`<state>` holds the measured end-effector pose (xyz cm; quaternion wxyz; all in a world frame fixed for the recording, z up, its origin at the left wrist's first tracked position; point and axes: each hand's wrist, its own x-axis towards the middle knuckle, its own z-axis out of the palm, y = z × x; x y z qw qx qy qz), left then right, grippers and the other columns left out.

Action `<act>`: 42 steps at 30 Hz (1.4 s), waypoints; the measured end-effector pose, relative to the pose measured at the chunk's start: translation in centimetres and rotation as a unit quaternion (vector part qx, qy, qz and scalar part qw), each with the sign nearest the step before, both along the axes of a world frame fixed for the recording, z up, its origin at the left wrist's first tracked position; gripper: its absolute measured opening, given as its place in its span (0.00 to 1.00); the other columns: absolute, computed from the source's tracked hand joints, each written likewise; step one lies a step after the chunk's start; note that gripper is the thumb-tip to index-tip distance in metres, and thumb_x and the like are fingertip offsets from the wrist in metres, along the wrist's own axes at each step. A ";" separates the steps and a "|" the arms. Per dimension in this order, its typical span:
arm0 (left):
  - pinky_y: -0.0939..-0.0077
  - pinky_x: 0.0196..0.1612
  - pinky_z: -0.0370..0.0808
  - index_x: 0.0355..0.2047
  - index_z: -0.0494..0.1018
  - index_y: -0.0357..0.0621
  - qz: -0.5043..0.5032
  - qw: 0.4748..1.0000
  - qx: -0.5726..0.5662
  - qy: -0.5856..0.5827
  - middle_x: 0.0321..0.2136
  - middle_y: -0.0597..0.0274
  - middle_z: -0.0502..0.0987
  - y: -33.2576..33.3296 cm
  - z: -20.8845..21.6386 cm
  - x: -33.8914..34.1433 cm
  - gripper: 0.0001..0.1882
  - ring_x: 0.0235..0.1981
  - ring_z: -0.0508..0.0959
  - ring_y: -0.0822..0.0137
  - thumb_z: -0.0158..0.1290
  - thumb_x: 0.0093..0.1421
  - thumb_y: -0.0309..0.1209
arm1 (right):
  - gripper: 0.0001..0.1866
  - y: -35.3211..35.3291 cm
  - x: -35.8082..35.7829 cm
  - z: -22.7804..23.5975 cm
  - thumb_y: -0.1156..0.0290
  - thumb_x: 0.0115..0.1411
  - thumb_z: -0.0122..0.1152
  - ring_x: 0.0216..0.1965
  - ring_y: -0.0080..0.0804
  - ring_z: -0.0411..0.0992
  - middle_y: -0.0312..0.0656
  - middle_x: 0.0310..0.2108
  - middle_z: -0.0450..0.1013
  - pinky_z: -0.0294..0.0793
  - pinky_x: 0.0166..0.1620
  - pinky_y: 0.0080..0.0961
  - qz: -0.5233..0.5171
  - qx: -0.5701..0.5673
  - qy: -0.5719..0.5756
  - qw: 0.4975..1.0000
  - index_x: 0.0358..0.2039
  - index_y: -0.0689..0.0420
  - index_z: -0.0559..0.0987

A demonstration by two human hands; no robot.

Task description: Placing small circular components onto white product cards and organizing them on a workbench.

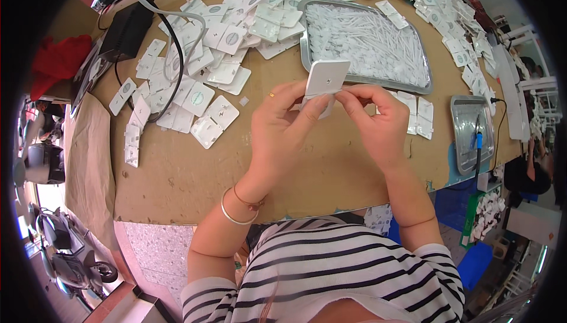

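My left hand [276, 125] grips a white hinged plastic panel [326, 76] by its lower part, thumb in front. One square leaf stands up, with a small dark mark on its face; the other leaf is mostly behind my fingers. At the panel's lower right edge, my right hand [378, 123] pinches with thumb and forefinger. Anything small between those fingertips is too hidden to make out. Similar white panels [214, 121] lie spread on the table to the left. Beyond my hands sits a metal tray [305, 48] heaped with slim white plastic parts [366, 39].
Brown board covers the table [319, 175]. A black power box [125, 32] and cables [171, 27] lie at the far left. On the right, a blue-handled soldering iron [479, 141] rests over a smaller metal tray [465, 153]. More white panels [437, 15] line the far right edge.
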<state>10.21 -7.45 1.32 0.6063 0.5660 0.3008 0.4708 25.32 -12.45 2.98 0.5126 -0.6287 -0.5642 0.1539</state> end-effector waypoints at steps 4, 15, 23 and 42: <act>0.85 0.33 0.72 0.43 0.75 0.40 -0.009 0.998 -0.043 -0.048 0.37 0.62 0.73 0.2 -0.1 0.0 0.13 0.32 0.74 0.76 0.57 0.57 0.27 | 0.07 0.0 -0.8 0.5 0.78 0.54 0.62 0.27 0.17 0.72 0.36 0.26 0.76 0.71 0.32 0.13 -0.011 -0.014 0.086 0.996 0.34 0.63 0.80; 0.81 0.35 0.75 0.40 0.74 0.31 -0.012 0.998 -0.068 -0.002 0.35 0.61 0.73 0.5 0.6 -0.3 0.15 0.34 0.76 0.73 0.60 0.53 0.27 | 0.05 -0.2 0.7 0.1 0.79 0.53 0.62 0.27 0.22 0.72 0.38 0.27 0.76 0.70 0.30 0.18 0.084 0.070 -0.108 0.988 0.32 0.62 0.79; 0.83 0.34 0.73 0.40 0.76 0.35 -0.035 0.999 -0.004 0.024 0.37 0.63 0.74 0.6 0.4 -0.8 0.13 0.34 0.76 0.74 0.60 0.54 0.26 | 0.03 -0.3 0.9 1.1 0.78 0.53 0.62 0.28 0.22 0.72 0.37 0.27 0.76 0.70 0.31 0.20 0.100 0.004 -0.106 0.989 0.30 0.61 0.78; 0.84 0.34 0.70 0.40 0.71 0.35 0.036 0.981 -0.187 -0.030 0.30 0.66 0.75 1.8 0.5 -1.0 0.16 0.29 0.72 0.80 0.49 0.64 0.38 | 0.08 4.8 4.5 -0.5 0.72 0.57 0.58 0.29 0.23 0.70 0.36 0.29 0.73 0.69 0.36 0.19 -0.032 -0.163 -0.064 0.984 0.37 0.60 0.77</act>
